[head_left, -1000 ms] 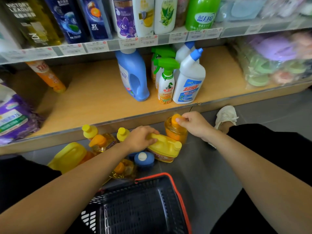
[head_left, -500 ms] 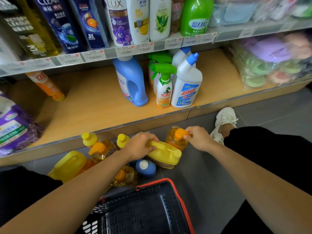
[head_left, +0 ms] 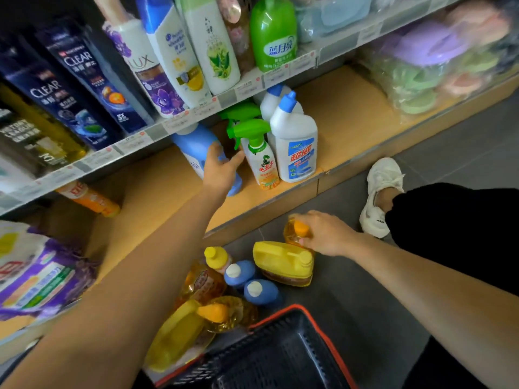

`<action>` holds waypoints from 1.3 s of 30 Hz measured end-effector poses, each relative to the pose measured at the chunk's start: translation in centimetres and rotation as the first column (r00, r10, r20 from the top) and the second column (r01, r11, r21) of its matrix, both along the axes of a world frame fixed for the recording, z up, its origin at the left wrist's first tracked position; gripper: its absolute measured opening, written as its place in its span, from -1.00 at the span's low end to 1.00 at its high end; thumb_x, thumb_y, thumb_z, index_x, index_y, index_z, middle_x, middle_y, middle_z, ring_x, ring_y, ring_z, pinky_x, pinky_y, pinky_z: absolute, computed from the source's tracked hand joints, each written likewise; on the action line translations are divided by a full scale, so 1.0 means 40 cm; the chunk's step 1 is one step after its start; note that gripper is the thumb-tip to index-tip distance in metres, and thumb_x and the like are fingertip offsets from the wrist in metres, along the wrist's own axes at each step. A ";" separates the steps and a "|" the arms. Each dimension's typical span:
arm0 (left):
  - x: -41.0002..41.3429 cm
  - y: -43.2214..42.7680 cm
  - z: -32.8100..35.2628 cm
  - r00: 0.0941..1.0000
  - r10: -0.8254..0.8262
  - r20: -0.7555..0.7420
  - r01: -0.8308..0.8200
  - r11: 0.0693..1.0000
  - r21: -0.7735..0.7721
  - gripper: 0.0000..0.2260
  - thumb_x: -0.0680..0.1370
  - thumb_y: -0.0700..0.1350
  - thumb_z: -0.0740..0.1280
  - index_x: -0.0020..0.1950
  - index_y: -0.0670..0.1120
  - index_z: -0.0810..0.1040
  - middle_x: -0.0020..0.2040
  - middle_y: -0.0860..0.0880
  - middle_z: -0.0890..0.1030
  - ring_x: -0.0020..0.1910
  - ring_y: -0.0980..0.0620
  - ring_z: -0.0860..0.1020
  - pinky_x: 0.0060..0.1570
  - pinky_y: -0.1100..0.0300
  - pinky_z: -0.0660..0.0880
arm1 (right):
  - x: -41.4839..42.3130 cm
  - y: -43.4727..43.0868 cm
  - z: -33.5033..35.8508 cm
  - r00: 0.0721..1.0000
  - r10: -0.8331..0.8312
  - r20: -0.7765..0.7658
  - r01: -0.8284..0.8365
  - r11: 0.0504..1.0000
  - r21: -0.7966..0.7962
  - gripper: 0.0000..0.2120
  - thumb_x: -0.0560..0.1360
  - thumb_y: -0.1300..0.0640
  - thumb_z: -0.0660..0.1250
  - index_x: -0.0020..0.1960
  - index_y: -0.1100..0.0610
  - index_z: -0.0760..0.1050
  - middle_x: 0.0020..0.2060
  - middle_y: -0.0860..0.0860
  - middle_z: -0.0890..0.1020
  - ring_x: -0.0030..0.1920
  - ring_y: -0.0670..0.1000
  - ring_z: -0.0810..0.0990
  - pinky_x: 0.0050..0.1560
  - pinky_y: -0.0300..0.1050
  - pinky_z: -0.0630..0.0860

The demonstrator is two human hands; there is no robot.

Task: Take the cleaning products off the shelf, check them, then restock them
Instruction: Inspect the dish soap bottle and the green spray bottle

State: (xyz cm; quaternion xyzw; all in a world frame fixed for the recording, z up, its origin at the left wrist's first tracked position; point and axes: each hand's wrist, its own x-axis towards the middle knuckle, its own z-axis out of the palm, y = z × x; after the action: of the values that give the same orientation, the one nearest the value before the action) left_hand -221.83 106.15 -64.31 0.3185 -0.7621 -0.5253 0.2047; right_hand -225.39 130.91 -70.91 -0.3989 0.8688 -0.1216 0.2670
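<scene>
My left hand (head_left: 222,169) reaches onto the bottom shelf (head_left: 351,122) and touches the blue detergent jug (head_left: 193,153), fingers spread on its side. Right of it stand a green-trigger spray bottle (head_left: 262,161) and a white toilet cleaner bottle (head_left: 296,147). Down on the floor my right hand (head_left: 327,234) grips the top of an orange-capped bottle (head_left: 297,230) of amber liquid. A yellow jug (head_left: 283,262) lies beside it, with two blue white-capped bottles (head_left: 247,282) and several more yellow and orange bottles (head_left: 202,284) to the left.
A black basket with an orange rim (head_left: 280,355) sits on the grey floor below the bottles. Shampoo bottles (head_left: 174,51) fill the upper shelf. A purple pack (head_left: 42,276) lies at the left, bagged sponges (head_left: 438,66) at the right. My white shoe (head_left: 379,192) is near the shelf edge.
My left hand has let go of the yellow jug and risen to the blue jug on the shelf. My right hand stays on the orange-capped bottle. The view tilted.
</scene>
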 end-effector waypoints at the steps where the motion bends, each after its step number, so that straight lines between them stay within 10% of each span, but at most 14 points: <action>1: -0.027 -0.002 0.011 0.999 -0.030 -0.040 0.032 0.999 0.042 -0.44 0.61 -0.11 0.40 0.54 -0.19 0.27 0.42 0.01 0.43 0.27 0.19 0.44 -0.04 0.49 0.44 | -0.001 -0.003 0.000 1.000 0.000 0.008 0.000 1.000 0.009 -0.38 0.56 -0.11 0.33 0.55 -0.04 0.24 0.36 0.08 0.43 0.34 0.17 0.47 0.24 0.07 0.47; 6: -0.087 -0.021 0.014 0.994 -0.103 -0.037 0.107 0.988 0.116 -0.81 0.64 -0.10 0.36 0.20 -0.15 0.46 -0.07 0.00 0.63 -0.09 0.03 0.63 -0.02 0.13 0.58 | -0.017 -0.018 0.010 0.994 -0.053 0.094 0.053 0.999 0.001 -0.30 0.54 -0.15 0.35 0.58 0.05 0.21 0.48 0.06 0.40 0.45 0.14 0.39 0.38 0.05 0.40; 12: -0.003 0.002 0.028 0.975 -0.197 -0.103 0.201 0.979 0.025 -0.85 0.66 -0.20 0.32 -0.05 -0.18 0.38 -0.14 -0.24 0.52 -0.13 -0.12 0.56 0.03 -0.11 0.59 | -0.020 -0.073 0.066 0.949 -0.183 0.257 0.251 0.933 -0.260 -0.30 0.52 -0.09 0.43 0.56 0.04 0.24 0.47 0.04 0.43 0.45 0.08 0.40 0.37 0.01 0.41; 19: 0.153 0.012 0.145 0.950 -0.221 -0.220 0.235 0.971 0.041 -0.90 0.67 -0.16 0.28 0.01 -0.17 0.49 -0.09 -0.14 0.65 -0.05 -0.02 0.66 0.00 0.08 0.64 | 0.028 -0.150 0.123 0.918 -0.144 0.370 0.337 0.777 -0.532 -0.19 0.40 0.01 0.57 0.52 0.03 0.22 0.44 0.02 0.39 0.42 0.04 0.38 0.11 -0.24 0.43; 23: 0.271 0.011 0.194 0.939 -0.108 -0.326 0.195 0.949 0.247 -0.85 0.69 -0.09 0.22 0.04 -0.09 0.56 -0.09 -0.11 0.62 -0.08 0.00 0.67 -0.03 0.10 0.63 | 0.085 -0.175 0.164 0.897 -0.010 0.442 0.283 0.781 -0.557 -0.10 0.29 0.05 0.65 0.50 -0.09 0.25 0.31 -0.08 0.54 0.29 -0.07 0.53 0.25 0.06 0.55; 29: 0.419 -0.011 0.201 0.932 0.108 -0.347 0.069 0.886 0.459 -0.75 0.66 0.02 0.23 0.13 -0.10 0.61 -0.10 -0.06 0.63 -0.07 0.05 0.66 0.03 0.08 0.65 | 0.183 -0.211 0.209 0.864 0.110 0.492 0.243 0.764 -0.598 -0.22 0.22 0.18 0.69 0.36 0.00 0.44 0.12 -0.08 0.67 0.11 -0.11 0.65 0.13 -0.02 0.62; 35: 0.538 -0.015 0.144 0.891 0.427 -0.154 -0.383 0.890 0.248 -0.89 0.57 -0.15 0.45 0.03 -0.09 0.55 -0.07 -0.10 0.54 -0.11 -0.01 0.58 -0.14 0.13 0.55 | 0.260 -0.241 0.208 0.931 0.008 0.366 0.208 0.811 -0.546 -0.14 0.21 -0.07 0.68 0.41 -0.05 0.36 0.16 -0.13 0.63 0.15 -0.09 0.61 0.19 0.06 0.56; 39: 0.588 0.001 0.103 0.940 0.317 -0.124 -0.276 0.924 0.266 -0.84 0.59 -0.11 0.41 0.12 -0.13 0.68 -0.06 -0.01 0.71 -0.12 0.09 0.66 -0.18 0.29 0.59 | 0.308 -0.261 0.193 0.956 -0.005 0.293 0.165 0.836 -0.523 -0.22 0.23 -0.18 0.62 0.35 -0.14 0.37 0.07 -0.18 0.63 0.06 -0.13 0.61 0.09 -0.01 0.58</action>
State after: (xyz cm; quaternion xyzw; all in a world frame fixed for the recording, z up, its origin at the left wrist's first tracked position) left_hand -198.30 106.20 -60.19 0.4088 -0.6148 -0.6024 0.3033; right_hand -213.06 120.47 -63.19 -0.3974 0.7693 -0.4290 0.2574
